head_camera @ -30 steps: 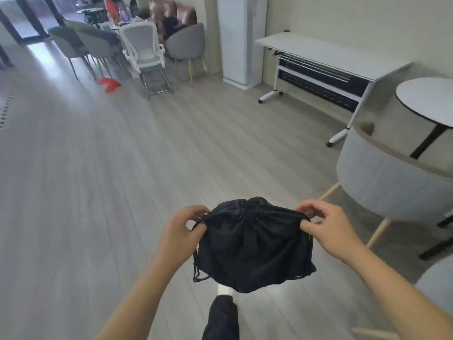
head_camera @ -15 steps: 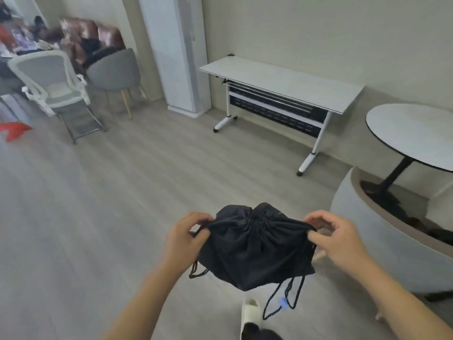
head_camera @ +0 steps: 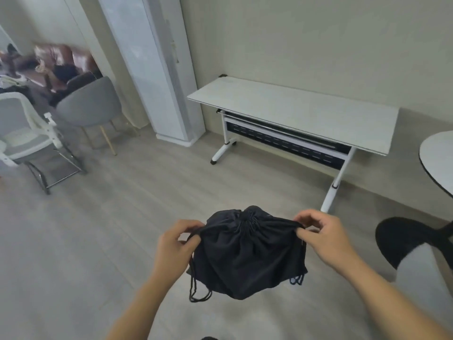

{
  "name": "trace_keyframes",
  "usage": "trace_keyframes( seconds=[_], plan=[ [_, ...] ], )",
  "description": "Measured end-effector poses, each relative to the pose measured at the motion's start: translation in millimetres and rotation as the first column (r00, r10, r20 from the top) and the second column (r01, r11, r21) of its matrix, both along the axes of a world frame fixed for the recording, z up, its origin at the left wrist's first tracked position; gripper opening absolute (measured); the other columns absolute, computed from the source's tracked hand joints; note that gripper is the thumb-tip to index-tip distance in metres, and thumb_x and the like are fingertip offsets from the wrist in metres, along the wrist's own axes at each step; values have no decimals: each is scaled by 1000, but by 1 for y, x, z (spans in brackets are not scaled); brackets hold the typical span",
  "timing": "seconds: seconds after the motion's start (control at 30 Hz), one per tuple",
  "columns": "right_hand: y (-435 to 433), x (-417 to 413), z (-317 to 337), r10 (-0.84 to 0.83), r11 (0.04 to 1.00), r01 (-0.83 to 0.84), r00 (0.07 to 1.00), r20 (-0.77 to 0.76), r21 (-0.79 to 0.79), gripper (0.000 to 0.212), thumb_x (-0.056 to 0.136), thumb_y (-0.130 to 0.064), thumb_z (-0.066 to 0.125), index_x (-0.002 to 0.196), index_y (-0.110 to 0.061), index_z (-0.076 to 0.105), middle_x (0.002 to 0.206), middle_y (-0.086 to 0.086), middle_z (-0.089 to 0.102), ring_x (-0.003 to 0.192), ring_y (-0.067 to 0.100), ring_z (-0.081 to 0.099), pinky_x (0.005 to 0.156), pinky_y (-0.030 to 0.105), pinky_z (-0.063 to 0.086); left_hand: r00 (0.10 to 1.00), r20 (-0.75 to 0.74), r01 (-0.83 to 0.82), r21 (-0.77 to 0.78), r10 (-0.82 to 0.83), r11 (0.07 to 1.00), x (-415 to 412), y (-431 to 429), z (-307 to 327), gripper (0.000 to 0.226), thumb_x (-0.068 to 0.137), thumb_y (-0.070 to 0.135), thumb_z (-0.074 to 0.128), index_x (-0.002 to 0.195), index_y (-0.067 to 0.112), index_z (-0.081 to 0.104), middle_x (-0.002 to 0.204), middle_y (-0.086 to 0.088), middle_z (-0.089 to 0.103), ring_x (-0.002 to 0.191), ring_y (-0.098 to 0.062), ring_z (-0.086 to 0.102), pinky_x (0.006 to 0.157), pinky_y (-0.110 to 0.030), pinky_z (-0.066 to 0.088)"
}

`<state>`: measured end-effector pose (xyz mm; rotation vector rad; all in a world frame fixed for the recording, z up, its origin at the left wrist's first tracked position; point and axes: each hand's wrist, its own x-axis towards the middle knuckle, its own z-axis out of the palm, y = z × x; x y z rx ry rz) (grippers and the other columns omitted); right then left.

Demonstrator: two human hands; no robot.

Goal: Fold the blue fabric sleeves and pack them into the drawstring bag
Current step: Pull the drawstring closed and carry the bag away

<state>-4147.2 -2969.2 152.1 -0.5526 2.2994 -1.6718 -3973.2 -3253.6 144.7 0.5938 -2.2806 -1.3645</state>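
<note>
A black drawstring bag [head_camera: 247, 256] hangs in the air in front of me, bulging and with its mouth cinched into a gathered knot at the top. My left hand [head_camera: 175, 244] pinches the bag's top left corner where the cord comes out. My right hand [head_camera: 323, 238] pinches the top right corner in the same way. Cord loops dangle below the bag at both sides. No blue fabric sleeves are visible; whatever fills the bag is hidden.
A long white folding table [head_camera: 301, 114] stands against the wall ahead. At the right edge are a round white table [head_camera: 438, 160] and a grey chair with a dark seat [head_camera: 414, 246]. A white column [head_camera: 152, 69] and more chairs [head_camera: 90, 104] stand at the left on the grey wood floor.
The view has swung to the right and closer to the long table. Both hands keep their hold on the bag's top corners, and the bag stays cinched.
</note>
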Motion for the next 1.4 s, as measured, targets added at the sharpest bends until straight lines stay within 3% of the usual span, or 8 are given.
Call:
trace_keyframes(
  seconds=[0.2,0.33,0.43,0.7,0.8,1.0,1.23,1.4],
  plan=[
    [-116,-156,-2,-27,999,30,997,-71,38,39,79,5,75,77,-33,74,82,-8,74,77,8,66,74,31,54,996,-33,84,6,-84,996,-166,-128,-5,58,80,-12,66,86,45,75,94,20,73,94,-4,67,72,-33,59],
    [-177,-251,18,-106,993,112,989,-107,46,42,78,7,75,76,-34,75,82,-10,76,74,4,68,66,16,52,986,-50,159,24,-157,987,-283,-199,8,60,80,-12,66,82,47,75,91,20,73,93,-4,67,71,-24,58],
    [-208,-323,36,-183,983,185,977,-113,8,41,76,10,74,77,-31,75,82,-10,76,78,6,70,71,16,53,974,-79,214,18,-212,977,-379,-242,28,62,81,-12,68,82,49,75,91,22,73,92,-2,67,71,-19,58],
    [-254,-512,70,-294,954,279,941,-167,-106,34,76,9,73,75,-25,75,79,-9,75,76,2,67,69,12,52,934,-152,321,-33,-323,946,-625,-305,75,49,80,-6,69,84,42,78,91,23,75,91,0,69,79,-24,57],
    [-268,-586,78,-305,951,281,927,-221,-131,34,76,8,74,75,-26,75,77,-11,74,73,4,65,67,12,50,924,-165,341,-46,-344,939,-705,-320,86,41,81,-2,67,86,37,78,94,19,75,93,-3,69,86,-33,57],
    [-291,-730,95,-322,942,285,916,-238,-179,36,76,8,73,75,-27,75,77,-12,74,73,4,64,67,10,49,910,-169,354,-152,-377,923,-851,-346,112,34,78,13,67,85,45,76,94,22,75,93,-5,69,87,-41,59],
    [-330,-853,98,-364,929,336,904,-223,-156,32,77,6,72,77,-26,75,80,-9,75,75,6,67,71,14,53,919,-147,362,-55,-366,931,-994,-383,108,27,75,17,64,86,37,77,92,18,76,93,-14,69,87,-52,59],
    [-360,-925,72,-445,893,431,889,-109,-131,30,77,6,71,78,-23,76,80,-5,76,76,12,69,75,30,57,906,-92,414,-7,-413,910,-1088,-412,84,29,75,14,64,86,35,78,90,16,77,89,-16,70,84,-51,60]
  ],
)
